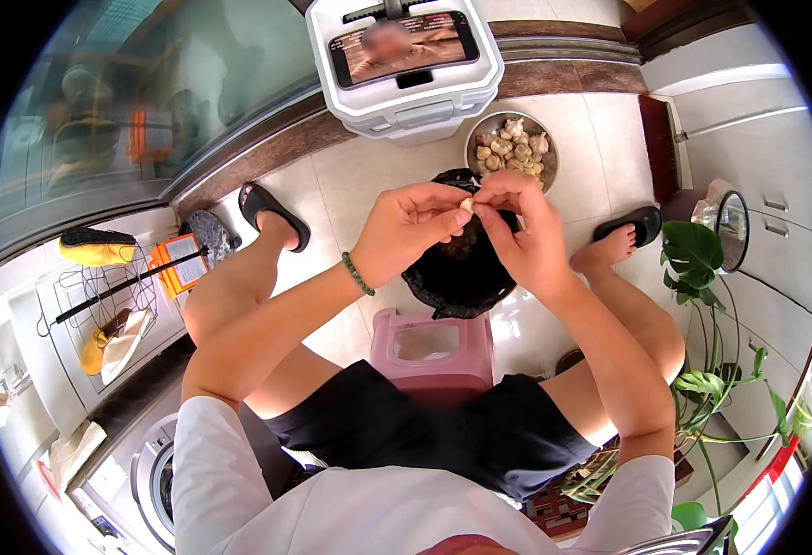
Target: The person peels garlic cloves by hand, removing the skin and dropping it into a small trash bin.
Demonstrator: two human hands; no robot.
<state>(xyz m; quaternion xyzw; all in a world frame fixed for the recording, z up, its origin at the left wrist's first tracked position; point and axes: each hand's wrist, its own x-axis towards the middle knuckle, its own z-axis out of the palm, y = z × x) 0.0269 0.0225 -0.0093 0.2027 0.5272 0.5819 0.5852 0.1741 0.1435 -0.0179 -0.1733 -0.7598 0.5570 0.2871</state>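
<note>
A small pale garlic clove (467, 204) is pinched between the fingertips of both hands. My left hand (410, 227), with a green bead bracelet at the wrist, closes on it from the left. From the right, the thumb and fingers of my right hand (522, 227) meet at the same clove. Directly below is a bin lined with a black bag (457, 291), with some brownish scraps inside. Just beyond my right hand, a round metal bowl (554, 176) holds several garlic bulbs and cloves (514, 146).
A phone (406, 48) lies propped on a white-grey box (415, 116) ahead. A pink plastic stool (433, 375) stands between my knees. To the right are a leafy potted plant (693, 259) and white cabinets (748, 148); a wire rack (119, 287) is at left.
</note>
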